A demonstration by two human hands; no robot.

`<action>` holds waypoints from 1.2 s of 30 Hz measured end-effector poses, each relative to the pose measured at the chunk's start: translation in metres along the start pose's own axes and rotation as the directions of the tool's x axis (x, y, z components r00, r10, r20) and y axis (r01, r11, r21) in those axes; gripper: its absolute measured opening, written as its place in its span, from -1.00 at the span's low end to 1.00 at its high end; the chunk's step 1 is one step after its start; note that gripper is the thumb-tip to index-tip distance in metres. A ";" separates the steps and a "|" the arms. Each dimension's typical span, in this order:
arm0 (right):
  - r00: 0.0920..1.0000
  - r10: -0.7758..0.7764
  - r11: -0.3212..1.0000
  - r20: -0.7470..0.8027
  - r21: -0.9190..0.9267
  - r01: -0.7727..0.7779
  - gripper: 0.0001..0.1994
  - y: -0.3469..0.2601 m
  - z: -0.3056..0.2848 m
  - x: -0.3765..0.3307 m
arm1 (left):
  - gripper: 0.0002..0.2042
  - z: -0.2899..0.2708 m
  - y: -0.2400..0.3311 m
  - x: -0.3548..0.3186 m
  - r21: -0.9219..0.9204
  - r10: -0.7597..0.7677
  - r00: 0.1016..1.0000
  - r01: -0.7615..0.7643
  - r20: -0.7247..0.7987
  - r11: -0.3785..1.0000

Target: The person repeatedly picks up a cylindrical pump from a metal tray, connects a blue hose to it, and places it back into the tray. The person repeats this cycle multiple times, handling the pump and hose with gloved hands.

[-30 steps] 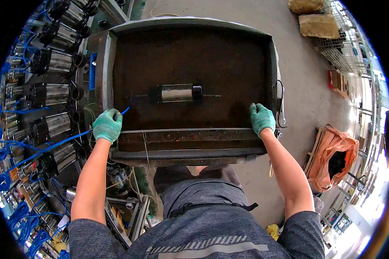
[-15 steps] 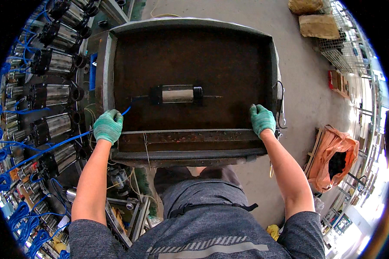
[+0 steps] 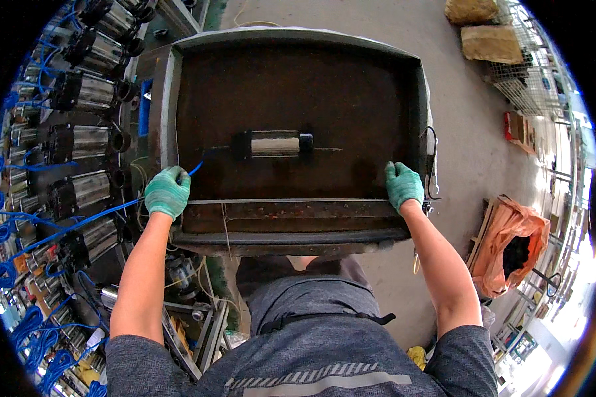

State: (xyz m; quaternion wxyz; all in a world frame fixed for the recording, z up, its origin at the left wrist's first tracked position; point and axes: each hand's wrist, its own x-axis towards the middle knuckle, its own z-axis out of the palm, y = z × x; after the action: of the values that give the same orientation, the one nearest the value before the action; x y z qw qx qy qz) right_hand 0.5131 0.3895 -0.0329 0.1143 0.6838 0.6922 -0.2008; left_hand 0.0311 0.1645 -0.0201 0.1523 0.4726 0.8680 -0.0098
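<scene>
You have both gloved hands on the near rim of the dark metal tray [image 3: 298, 73], a wide rectangular tray with raised walls that fills the middle of the view. Your left hand [image 3: 167, 192] sits at the near left corner, its fingers curled together over the rim, beside a thin blue cable [image 3: 93, 218] that runs off to your left. Your right hand [image 3: 404, 185] sits near the near right corner, fingers folded down over the edge and closed on it.

Inside the tray lies a cylindrical part [image 3: 273, 143] with a bright metal body and black end caps. Its long axis runs left to right, parallel to the rim you hold, and it rests a little left of the tray's centre. The blue cable meets its left end; a thin rod sticks out of its right end, pointing right.

On your left stands a rack of similar metal cylinders [image 3: 79, 139] with blue cables looped among them. To your right, on the floor, an orange sack [image 3: 510, 245] gapes open, and two tan blocks [image 3: 483, 30] lie at the far right.

Compared with half a second ago, your hands grip the same spots and the part lies much as it did.
</scene>
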 end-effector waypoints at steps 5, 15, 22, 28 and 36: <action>1.000 -0.007 1.000 -0.008 0.001 0.007 -0.53 -0.001 -0.002 -0.002 | -0.73 -0.003 0.003 -0.001 0.005 -0.005 1.000 0.005 0.004 1.000; 1.000 -0.006 1.000 -0.014 0.001 0.006 -0.54 0.002 0.002 0.001 | -0.73 -0.001 0.001 -0.001 0.003 -0.009 1.000 0.009 -0.006 1.000; 0.999 -0.020 1.000 -0.031 0.016 0.020 -0.54 0.003 0.002 0.000 | -0.73 0.001 -0.001 0.001 0.006 -0.003 1.000 0.003 0.006 1.000; 0.999 -0.018 1.000 -0.031 0.015 0.019 -0.54 0.004 0.003 0.001 | -0.74 0.005 -0.005 0.001 -0.006 0.015 1.000 -0.015 -0.012 1.000; 1.000 -0.005 1.000 -0.021 0.012 0.005 -0.54 0.002 0.002 0.000 | -0.75 0.002 -0.003 0.001 -0.002 0.003 1.000 -0.003 0.005 1.000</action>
State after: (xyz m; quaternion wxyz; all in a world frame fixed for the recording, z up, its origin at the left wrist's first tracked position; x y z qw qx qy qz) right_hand 0.5149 0.3891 -0.0348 0.1023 0.6848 0.6937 -0.1982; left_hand 0.0293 0.1633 -0.0224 0.1547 0.4735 0.8670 -0.0099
